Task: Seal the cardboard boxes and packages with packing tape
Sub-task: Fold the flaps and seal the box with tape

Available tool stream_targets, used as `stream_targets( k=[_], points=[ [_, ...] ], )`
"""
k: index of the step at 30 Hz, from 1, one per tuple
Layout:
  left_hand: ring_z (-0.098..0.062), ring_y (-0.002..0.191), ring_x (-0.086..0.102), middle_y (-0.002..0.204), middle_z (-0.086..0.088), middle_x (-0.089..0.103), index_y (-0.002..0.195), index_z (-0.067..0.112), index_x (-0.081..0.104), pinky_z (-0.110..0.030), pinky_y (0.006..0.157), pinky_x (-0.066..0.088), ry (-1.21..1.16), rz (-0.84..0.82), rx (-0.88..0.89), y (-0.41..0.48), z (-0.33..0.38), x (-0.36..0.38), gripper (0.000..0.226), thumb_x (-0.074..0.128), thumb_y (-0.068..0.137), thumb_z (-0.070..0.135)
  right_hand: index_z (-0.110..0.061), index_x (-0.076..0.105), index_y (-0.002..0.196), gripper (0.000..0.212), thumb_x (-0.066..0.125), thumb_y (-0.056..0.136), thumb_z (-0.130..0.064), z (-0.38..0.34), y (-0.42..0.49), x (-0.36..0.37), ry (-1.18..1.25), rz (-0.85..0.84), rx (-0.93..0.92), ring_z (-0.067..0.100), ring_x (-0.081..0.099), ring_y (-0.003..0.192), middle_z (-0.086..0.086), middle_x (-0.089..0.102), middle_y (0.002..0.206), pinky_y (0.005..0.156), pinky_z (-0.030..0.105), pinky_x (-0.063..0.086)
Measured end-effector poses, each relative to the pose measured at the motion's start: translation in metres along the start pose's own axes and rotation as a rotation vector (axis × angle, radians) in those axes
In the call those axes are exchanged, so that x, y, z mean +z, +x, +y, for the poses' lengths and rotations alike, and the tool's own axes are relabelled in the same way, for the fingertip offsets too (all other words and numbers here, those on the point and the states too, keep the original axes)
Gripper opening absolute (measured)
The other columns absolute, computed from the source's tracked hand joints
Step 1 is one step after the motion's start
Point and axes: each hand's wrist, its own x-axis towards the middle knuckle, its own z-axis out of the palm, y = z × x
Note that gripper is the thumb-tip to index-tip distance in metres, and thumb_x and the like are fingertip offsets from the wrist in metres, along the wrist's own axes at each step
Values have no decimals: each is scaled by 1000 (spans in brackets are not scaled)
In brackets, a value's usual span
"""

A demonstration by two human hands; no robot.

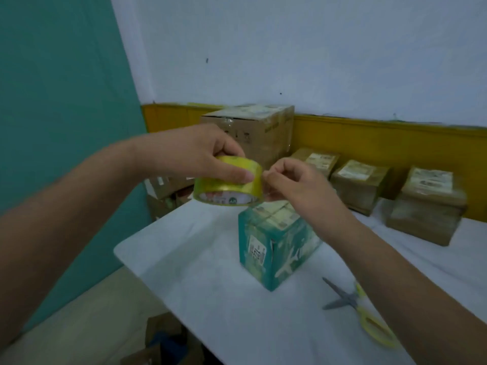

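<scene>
A person is holding a roll of packing tape (pixel 226 184) up in the air, just above a teal box (pixel 276 246). The left hand (pixel 200 156) is gripping the roll from the top, with the thumb lying across its shiny yellow side. The right hand (pixel 297 185) is touching the edge of the roll, and its thumb and first finger are pinching there. The picture is too blurry to tell if they are pinching the loose end of the tape.

The teal box is standing on a white table (pixel 200 272), near the middle. It is showing a white plane picture on one side and a white label on another. Its top is looking shiny, as if tape is lying on it.

A pair of scissors (pixel 353 306) with yellow handles is lying on the table to the right of the teal box, partly under the right arm.

Three small brown boxes (pixel 361 184) are sitting in a row at the back of the table, each one wearing a paper label. A big cardboard box (pixel 263 133) is standing behind the hands, by the yellow strip (pixel 395 143) on the wall.
</scene>
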Motion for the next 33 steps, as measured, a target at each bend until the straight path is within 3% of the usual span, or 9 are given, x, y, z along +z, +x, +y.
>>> stream_targets(
  k=[3, 7, 10, 13, 16, 19, 26, 30, 33],
  points=[
    [1, 63, 65, 76, 11, 73, 87, 36, 74, -14, 56, 47, -152, 103, 59, 36, -8, -8, 47, 68, 65, 78, -8, 64, 77, 19, 68, 92, -19, -16, 28, -30, -91, 65, -28, 13, 67, 62, 8, 72, 71, 64, 29, 59],
    [-10, 94, 71, 103, 10, 73, 109, 35, 68, -40, 84, 58, -193, 51, 80, 73, -29, -5, 57, 80, 61, 64, -7, 62, 79, 16, 70, 90, -15, -20, 59, -61, -142, -8, 95, 5, 64, 53, 1, 71, 62, 52, 13, 50],
    [0, 101, 63, 113, 20, 64, 121, 42, 53, -29, 83, 56, -70, 20, 134, 97, -45, 8, 63, 87, 69, 46, -5, 63, 83, 15, 70, 90, -17, -13, 70, -76, -254, -50, 187, 2, 58, 48, -1, 69, 59, 47, 11, 46],
    [-4, 108, 58, 118, 14, 59, 128, 35, 50, -37, 89, 51, 1, 122, 255, 114, -56, 15, 52, 71, 86, 13, -8, 64, 85, 16, 69, 90, -22, -6, 74, -90, -304, -85, 303, 4, 57, 51, -2, 68, 60, 50, 14, 47],
    [-14, 119, 50, 127, 2, 54, 137, 31, 50, -43, 98, 44, 85, 192, 309, 125, -74, 13, 67, 58, 82, -6, -11, 65, 86, 18, 69, 88, -28, -3, 72, -106, -353, -90, 379, 9, 53, 57, 1, 67, 66, 56, 19, 46],
    [-20, 112, 50, 119, -6, 53, 144, 30, 48, -44, 94, 42, 91, 271, 325, 132, -92, 18, 74, 57, 84, -13, -7, 61, 84, 14, 63, 91, -18, 2, 64, -108, -191, -156, 481, 6, 45, 49, -2, 58, 56, 46, 14, 41],
    [-14, 95, 38, 106, -4, 37, 154, 16, 32, -18, 74, 33, 237, 346, 404, 148, -112, 44, 82, 51, 82, -17, -4, 53, 79, 14, 58, 89, -12, 15, 52, -103, 36, -134, 531, 3, 41, 45, -5, 55, 52, 42, 13, 37],
    [-30, 101, 44, 108, -15, 40, 148, 12, 43, -37, 82, 38, 142, 406, 191, 145, -137, 39, 81, 49, 76, -25, -3, 55, 78, 15, 62, 78, -17, 23, 38, -110, 61, -115, 584, 5, 40, 48, 1, 55, 59, 42, 14, 38],
    [-24, 102, 47, 112, -15, 46, 140, 12, 53, -39, 84, 41, 14, 391, 155, 132, -144, 41, 66, 45, 82, -18, -3, 56, 80, 13, 63, 79, -14, 30, 29, -108, 95, -129, 620, 6, 41, 50, 3, 56, 65, 45, 15, 39]
  ],
)
